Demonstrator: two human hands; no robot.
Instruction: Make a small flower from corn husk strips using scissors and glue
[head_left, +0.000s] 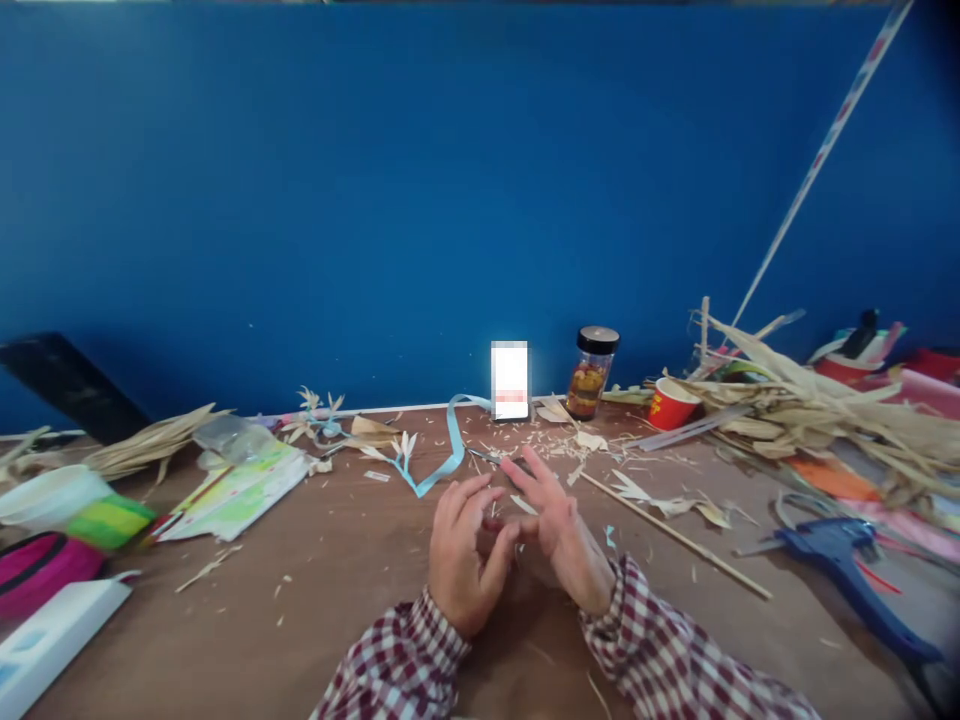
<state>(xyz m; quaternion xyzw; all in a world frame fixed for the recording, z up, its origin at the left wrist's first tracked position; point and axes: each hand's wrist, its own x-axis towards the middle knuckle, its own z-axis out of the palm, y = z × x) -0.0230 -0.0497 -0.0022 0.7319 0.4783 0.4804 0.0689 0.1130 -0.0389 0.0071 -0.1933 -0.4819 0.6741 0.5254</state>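
My left hand [463, 555] is over the middle of the brown table, its fingers bent and its thumb pointing toward the other hand. Close against it, my right hand [556, 525] has its upper fingers stretched out and its lower fingertips drawn in to the left thumb. The fingertips of both hands meet; whatever they pinch, if anything, is too small or hidden. Just beyond lie scissors [482, 455], partly covered by the right fingers. A light blue ribbon [452, 455] curls behind my left hand, beside a small husk flower [406, 450].
A lit phone [511, 385] and a jar [591, 375] stand by the blue wall. Right: a red paper cup [673, 404], dry husks [795, 405], a thin stick [675, 535] and a blue glue gun [847, 560]. Left: a painted sheet [240, 495] and a white power strip [64, 640].
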